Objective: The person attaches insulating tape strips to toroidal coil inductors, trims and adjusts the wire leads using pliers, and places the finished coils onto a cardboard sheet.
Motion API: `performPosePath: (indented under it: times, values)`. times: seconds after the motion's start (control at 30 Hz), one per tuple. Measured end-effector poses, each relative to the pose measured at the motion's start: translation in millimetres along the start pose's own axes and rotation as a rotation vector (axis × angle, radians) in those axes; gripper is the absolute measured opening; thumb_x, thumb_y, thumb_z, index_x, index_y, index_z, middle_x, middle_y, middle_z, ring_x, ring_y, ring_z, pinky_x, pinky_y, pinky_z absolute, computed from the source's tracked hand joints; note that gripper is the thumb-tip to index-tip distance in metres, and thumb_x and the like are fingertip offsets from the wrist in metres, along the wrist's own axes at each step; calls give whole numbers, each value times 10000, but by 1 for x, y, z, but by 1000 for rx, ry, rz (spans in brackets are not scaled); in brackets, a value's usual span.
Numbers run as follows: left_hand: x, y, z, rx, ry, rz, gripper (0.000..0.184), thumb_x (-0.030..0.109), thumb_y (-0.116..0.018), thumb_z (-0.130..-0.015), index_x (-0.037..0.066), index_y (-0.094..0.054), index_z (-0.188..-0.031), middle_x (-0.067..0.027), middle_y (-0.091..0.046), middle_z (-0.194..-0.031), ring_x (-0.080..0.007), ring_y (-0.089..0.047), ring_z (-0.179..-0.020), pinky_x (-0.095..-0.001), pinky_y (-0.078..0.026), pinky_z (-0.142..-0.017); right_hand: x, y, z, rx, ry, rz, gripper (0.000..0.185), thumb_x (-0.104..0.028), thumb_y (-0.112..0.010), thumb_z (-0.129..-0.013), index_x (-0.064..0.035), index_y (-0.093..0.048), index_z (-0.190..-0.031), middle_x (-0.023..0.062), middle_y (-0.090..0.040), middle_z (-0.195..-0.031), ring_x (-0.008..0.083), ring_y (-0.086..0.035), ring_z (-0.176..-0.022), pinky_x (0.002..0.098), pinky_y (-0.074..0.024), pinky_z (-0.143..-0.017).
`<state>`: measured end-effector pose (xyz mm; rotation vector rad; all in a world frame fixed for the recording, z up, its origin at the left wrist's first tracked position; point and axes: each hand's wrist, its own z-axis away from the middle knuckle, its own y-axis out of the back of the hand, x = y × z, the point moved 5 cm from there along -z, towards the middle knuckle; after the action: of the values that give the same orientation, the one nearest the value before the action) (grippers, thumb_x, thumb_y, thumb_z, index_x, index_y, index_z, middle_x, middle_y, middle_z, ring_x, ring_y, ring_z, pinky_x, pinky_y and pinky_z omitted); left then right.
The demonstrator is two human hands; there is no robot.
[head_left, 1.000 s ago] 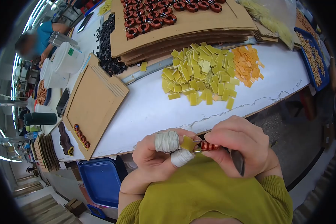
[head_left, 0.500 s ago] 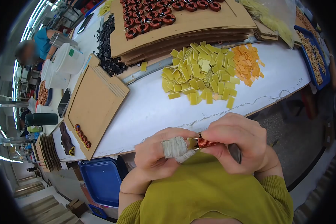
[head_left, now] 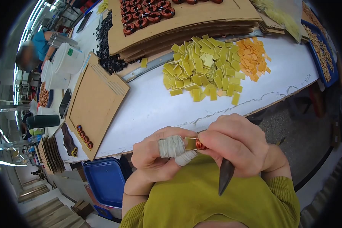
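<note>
Close to my body, my left hand (head_left: pixel 150 154) is closed, with pale tape wrapped round its fingers. Between its fingertips and the coil shows a small yellow plate (head_left: pixel 191 143), flanked by bare wire ends. My right hand (head_left: pixel 243 146) pinches a copper-wound coil (head_left: pixel 201 144), mostly hidden by its fingers. That same hand also keeps hold of a dark pointed tool (head_left: pixel 226 178), whose tip points down toward my shirt. How far the plate sits inside the coil I cannot tell.
Yellow plates (head_left: pixel 205 68) lie heaped on the white table (head_left: pixel 152 102), beside orange pieces (head_left: pixel 252 57). Wound ring coils (head_left: pixel 154 16) stand on stacked cardboard (head_left: pixel 186 28). Black pieces (head_left: pixel 104 45), a cardboard tray (head_left: pixel 95 102) and a blue bin (head_left: pixel 106 182) are at left. Another person (head_left: pixel 40 45) sits beyond.
The dark tool has swung so its tip points down and shows longer. Both hands have shifted slightly left; more of the yellow plate and less of the coil are visible.
</note>
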<state>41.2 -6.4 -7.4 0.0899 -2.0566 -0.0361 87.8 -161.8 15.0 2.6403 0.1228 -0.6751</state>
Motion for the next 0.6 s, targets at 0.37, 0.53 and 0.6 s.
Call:
performPosePath:
  times: [0.37, 0.53, 0.6]
  values:
    - [-1, 1, 3, 35, 77, 84, 299, -81, -742, -657, 2, -534, -855, -228, -636, -937, -242, -642, -801, -327, -529, -682, 2, -2, 1, 15, -28, -31, 339, 5, -739, -701, 39, -581, -999, 137, -588, -819, 226, -583, -613, 295, -484, -511]
    - [-3, -1, 4, 69, 34, 95, 309, -78, -751, -652, 0, -541, -865, -213, -638, -941, -237, -636, -791, -325, -524, -678, 6, -3, 2, -14, -45, -84, 343, 1, -741, -705, 32, -581, -1007, 133, -592, -828, 225, -583, -614, 293, -486, -530]
    - [-3, -1, 4, 76, -22, 83, 320, -69, -758, -653, -12, -556, -895, -210, -638, -936, -231, -637, -784, -313, -523, -675, 6, -3, 2, -20, -44, -91, 339, -1, -740, -707, 31, -582, -1006, 134, -596, -829, 225, -585, -615, 291, -485, -534]
